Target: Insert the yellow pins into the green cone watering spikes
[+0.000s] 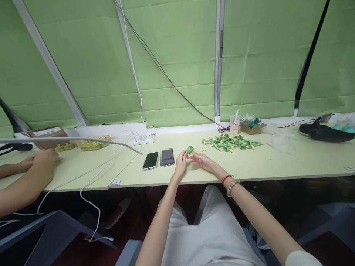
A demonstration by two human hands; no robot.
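My left hand [181, 162] pinches a small green cone-shaped plastic part [190, 149] just above the pale table [249, 166]. My right hand [201, 159] meets it from the right, its fingertips touching a small yellow piece [191, 154] at the green part's base. A red string and a bead bracelet circle my right wrist. A pile of several green cones and yellow pieces [230, 142] lies on the table beyond my right hand.
Two phones [159, 159] lie face up left of my hands. A plastic cup with a straw [235, 124] and a small cardboard box [253, 127] stand at the back. Another person's hands [41, 159] work at far left near yellow-green parts [83, 146]. White cables trail off the table's edge.
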